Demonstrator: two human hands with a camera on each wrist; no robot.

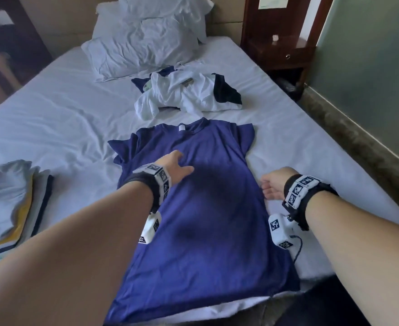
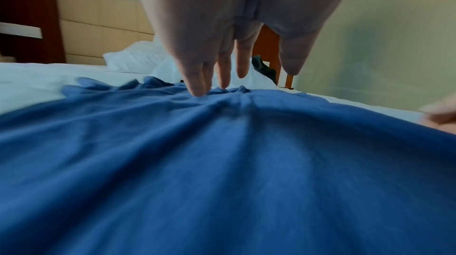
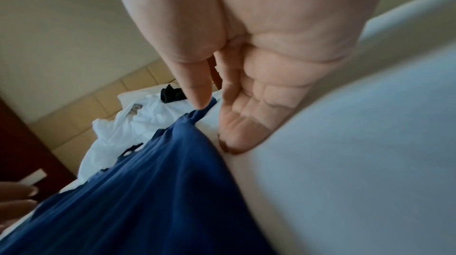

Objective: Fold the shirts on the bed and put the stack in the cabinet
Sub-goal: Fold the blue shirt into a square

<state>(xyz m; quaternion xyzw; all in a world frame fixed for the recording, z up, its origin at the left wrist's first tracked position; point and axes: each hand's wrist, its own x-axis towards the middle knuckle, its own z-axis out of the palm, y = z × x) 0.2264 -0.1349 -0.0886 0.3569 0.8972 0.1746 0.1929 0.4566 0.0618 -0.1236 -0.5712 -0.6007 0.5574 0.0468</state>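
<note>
Shirt (image 1: 205,208), blue, lies spread flat on the bed (image 1: 64,109), collar toward the pillows (image 1: 144,43), hem at the near edge w/ a bit hanging over. Sleeves are bunched up at both shoulders.

Left hand (image 1: 176,164) rests on the shirt's upper chest area, fingers (image 2: 197,81) straight and close together, tips pressing the cloth; wrist view shows fabric puckered into small folds right at the fingertips. Thumb sticks out to the side.

Right hand (image 1: 272,183) sits at the shirt's right side edge, approx. mid-body. Its fingers (image 3: 237,122) are curled down onto the white sheet just beside the blue cloth, thumb (image 3: 197,87) extended and touching the shirt's edge. Nothing clearly pinched; whether any cloth is caught between thumb and fingers, can't tell.

Beyond the collar, a crumpled pile of white and dark clothes (image 1: 186,95) sits unfolded, near the pillows. At the left of the bed, well apart from the blue shirt, a stack of folded shirts (image 1: 13,203) – grey on top, yellow and dark edges below.

Nightstand (image 1: 280,50), dark wood, stands past the bed's far right corner.
</note>
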